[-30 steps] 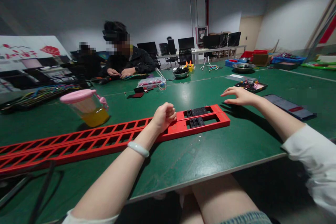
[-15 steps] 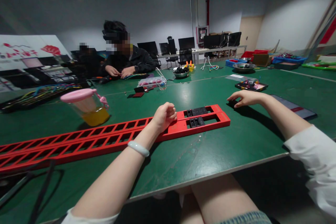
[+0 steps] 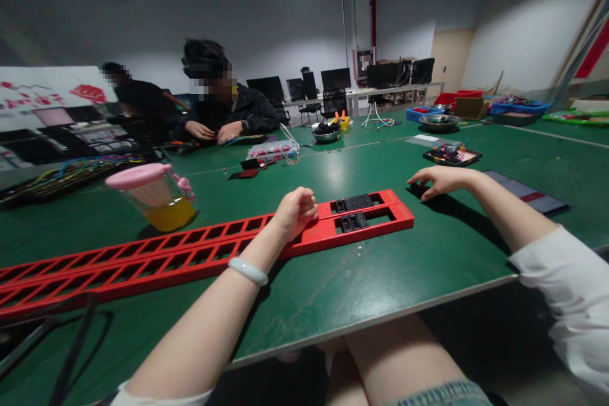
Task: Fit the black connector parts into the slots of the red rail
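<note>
The left hand (image 3: 297, 210) rests on a long red slotted frame (image 3: 316, 236), near its right end, with the fingers curled into a loose fist; whether anything is inside them cannot be told. A pale bangle (image 3: 248, 271) circles the wrist. The frame lies across the green worktop (image 3: 375, 273), made of two parallel strips, and runs out of view at the left. Just right of the fist, black modules sit in its larger openings: a longer group (image 3: 354, 203) in the rear strip and a shorter group (image 3: 354, 222) in the front one, each leaving a gap at the right.

The right hand (image 3: 436, 181) is beyond the frame's right end, palm down, its fingers apart, bent and holding nothing visible; whether the tips touch the worktop is unclear. Near it are a phone (image 3: 533, 194), partly behind the forearm, and a shallow dark tray (image 3: 470, 157) of wires. A pink-lidded cup (image 3: 169, 212) stands behind the frame. Across the worktop sits a co-worker (image 3: 259, 108).
</note>
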Action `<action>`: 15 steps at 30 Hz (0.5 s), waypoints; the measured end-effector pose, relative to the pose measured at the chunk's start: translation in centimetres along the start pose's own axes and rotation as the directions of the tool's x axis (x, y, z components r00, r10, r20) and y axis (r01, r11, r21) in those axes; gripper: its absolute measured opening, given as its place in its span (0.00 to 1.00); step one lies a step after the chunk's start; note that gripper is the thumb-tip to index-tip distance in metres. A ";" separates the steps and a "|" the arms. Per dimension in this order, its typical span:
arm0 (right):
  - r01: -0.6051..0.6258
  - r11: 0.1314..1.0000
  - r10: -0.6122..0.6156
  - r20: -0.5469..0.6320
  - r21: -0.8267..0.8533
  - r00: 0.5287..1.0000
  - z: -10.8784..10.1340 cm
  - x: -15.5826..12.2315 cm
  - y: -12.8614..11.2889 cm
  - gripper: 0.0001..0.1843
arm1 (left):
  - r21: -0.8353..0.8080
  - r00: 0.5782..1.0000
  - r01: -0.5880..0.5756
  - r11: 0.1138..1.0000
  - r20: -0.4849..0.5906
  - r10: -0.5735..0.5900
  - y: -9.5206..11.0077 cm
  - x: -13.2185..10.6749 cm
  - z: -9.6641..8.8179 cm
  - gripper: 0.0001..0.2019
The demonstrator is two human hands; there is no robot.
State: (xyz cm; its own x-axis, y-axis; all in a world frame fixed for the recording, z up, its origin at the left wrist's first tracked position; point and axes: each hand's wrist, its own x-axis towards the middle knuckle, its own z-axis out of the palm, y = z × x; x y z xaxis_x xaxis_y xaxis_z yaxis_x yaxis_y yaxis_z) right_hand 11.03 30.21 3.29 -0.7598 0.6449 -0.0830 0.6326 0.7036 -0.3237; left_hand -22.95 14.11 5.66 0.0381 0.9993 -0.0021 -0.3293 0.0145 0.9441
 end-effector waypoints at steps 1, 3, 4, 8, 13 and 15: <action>-0.016 1.000 0.016 0.012 0.006 1.000 0.0 -0.1 0.0 0.37 | 0.001 1.000 0.000 1.000 0.001 0.000 0.0 0.0 0.0 0.17; -0.041 0.999 0.040 0.027 0.021 0.999 0.0 -0.3 0.0 0.39 | 0.002 1.000 0.003 1.000 0.003 -0.003 0.0 0.0 0.0 0.17; -0.048 0.999 0.047 0.032 0.024 0.998 0.0 -0.3 0.0 0.39 | 0.003 1.000 0.004 1.000 0.004 -0.004 0.0 0.0 0.0 0.17; -0.046 0.999 0.045 0.041 0.006 0.998 0.0 -0.3 -0.4 0.39 | 0.006 1.000 0.000 1.000 0.005 0.000 0.0 0.0 0.0 0.17; -0.048 0.999 0.048 0.010 -0.013 0.999 0.0 -0.2 -0.8 0.36 | 0.003 1.000 0.010 1.000 -0.001 -0.010 0.0 0.0 0.0 0.17; -0.044 0.999 0.044 -0.004 -0.012 0.999 0.1 -0.1 -0.9 0.35 | 0.001 1.000 0.009 1.000 -0.007 -0.009 0.1 0.0 0.1 0.17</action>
State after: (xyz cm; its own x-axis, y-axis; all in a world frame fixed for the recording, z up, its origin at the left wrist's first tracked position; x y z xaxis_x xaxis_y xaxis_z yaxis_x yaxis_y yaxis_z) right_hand 10.51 29.49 3.54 -0.7309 0.6761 -0.0934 0.6669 0.6783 -0.3087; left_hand -22.88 14.07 5.74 0.0348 0.9993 -0.0125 -0.3283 0.0232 0.9443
